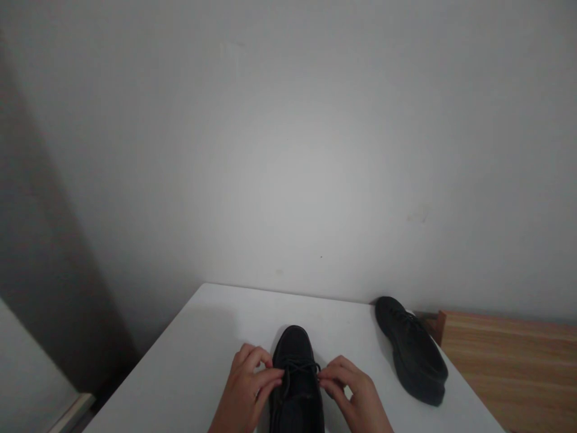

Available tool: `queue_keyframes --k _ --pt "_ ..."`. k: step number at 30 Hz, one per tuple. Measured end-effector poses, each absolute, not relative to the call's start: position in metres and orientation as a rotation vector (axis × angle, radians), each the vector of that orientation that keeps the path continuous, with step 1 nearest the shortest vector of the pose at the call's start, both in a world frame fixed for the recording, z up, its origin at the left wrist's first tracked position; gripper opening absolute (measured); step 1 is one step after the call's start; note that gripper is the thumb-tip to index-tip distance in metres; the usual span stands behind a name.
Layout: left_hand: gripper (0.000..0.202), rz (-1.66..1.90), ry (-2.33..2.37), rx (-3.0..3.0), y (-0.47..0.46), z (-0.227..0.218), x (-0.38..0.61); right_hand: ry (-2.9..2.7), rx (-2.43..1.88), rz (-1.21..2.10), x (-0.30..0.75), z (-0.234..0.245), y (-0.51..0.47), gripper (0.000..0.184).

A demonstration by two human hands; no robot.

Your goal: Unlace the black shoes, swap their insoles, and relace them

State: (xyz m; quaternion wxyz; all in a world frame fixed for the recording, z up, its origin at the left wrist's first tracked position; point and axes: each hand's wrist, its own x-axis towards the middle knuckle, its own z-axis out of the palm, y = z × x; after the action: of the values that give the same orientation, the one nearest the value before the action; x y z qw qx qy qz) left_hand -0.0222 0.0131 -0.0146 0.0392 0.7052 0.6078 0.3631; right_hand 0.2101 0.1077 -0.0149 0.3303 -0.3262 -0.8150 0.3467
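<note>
L hand (250, 382) & R hand (351, 385) have fingers (269, 376) pinched on the shoelaces (297, 362), one each side of a blk lace-up shoe (294, 343) at near ctr of white table (180, 373), w/ 2nd blk lace-up shoe (396, 328) far R.

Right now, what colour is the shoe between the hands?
The shoe is black, seen best in the head view.

Bare left hand (244, 383), bare right hand (359, 386)
</note>
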Motion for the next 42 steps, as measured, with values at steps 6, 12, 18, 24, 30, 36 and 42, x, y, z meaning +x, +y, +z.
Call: queue_keyframes --k 6,12,18,24,30,36,42 --pt "0.022 1.187 1.743 2.093 0.014 -0.022 -0.019 -2.160 -0.876 0.954 0.213 -0.015 0.101 0.028" --pt "0.028 1.085 1.799 1.904 0.006 -0.009 -0.009 -2.364 -0.820 0.798 0.210 -0.002 0.090 0.029" --pt "0.036 0.659 1.846 1.928 0.004 0.030 0.012 -2.654 -1.041 0.510 0.193 0.008 0.084 0.040" --pt "0.038 0.379 1.937 1.954 0.014 0.039 0.022 -2.752 -1.279 0.340 0.177 0.021 0.077 0.043" --pt "0.042 0.344 1.999 2.012 0.019 0.035 0.025 -2.642 -1.234 0.189 0.173 0.016 0.078 0.033" --pt "0.023 0.998 1.744 1.861 0.013 0.053 0.023 -2.227 -0.815 0.706 0.186 0.033 0.081 0.019" --pt "0.018 1.754 1.304 1.214 0.002 0.079 -0.009 -1.486 -0.641 1.182 0.211 0.074 0.083 0.021"
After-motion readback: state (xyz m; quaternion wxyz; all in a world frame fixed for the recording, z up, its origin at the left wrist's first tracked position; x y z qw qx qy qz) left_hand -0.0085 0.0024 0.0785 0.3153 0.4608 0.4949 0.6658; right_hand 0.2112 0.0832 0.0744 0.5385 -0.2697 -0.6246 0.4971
